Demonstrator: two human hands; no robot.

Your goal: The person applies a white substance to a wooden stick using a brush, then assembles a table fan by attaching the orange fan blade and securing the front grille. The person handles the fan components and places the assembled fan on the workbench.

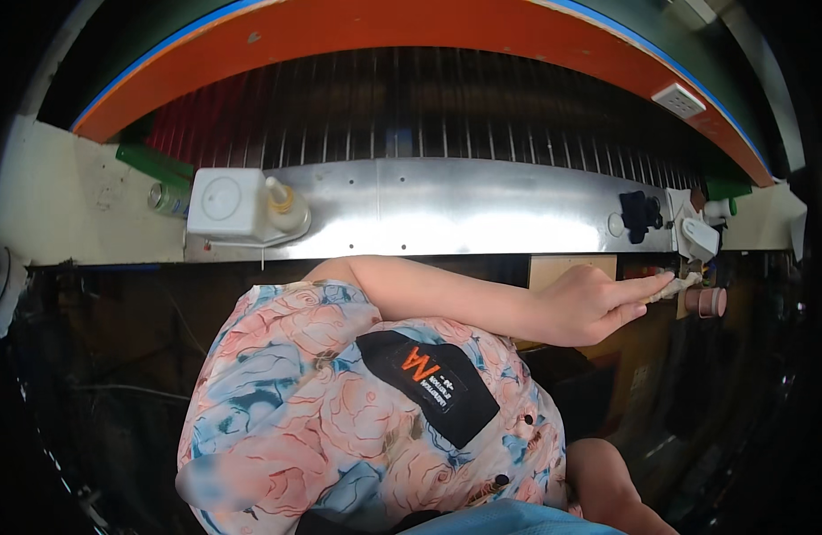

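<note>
My left hand point(589, 305) reaches across my body to the right, past the near edge of the metal work surface. Its index finger stretches out and its thumb lies below. A crumpled whitish thing point(684, 284) pokes out between them; its kind is unclear. Close to the fingertips is a pink cylindrical thing point(706, 301), with small, indistinct items around it. Of my right side only part of the bare arm point(603, 481) shows, at the lower right; the hand is out of sight.
The shiny metal surface point(447, 214) has a white square container point(226, 203) and a nozzle bottle point(288, 212) at left. A dark bundle point(640, 217) and a white plastic piece point(699, 237) lie at right. Behind run dark slats point(340, 107) and an orange beam point(411, 24).
</note>
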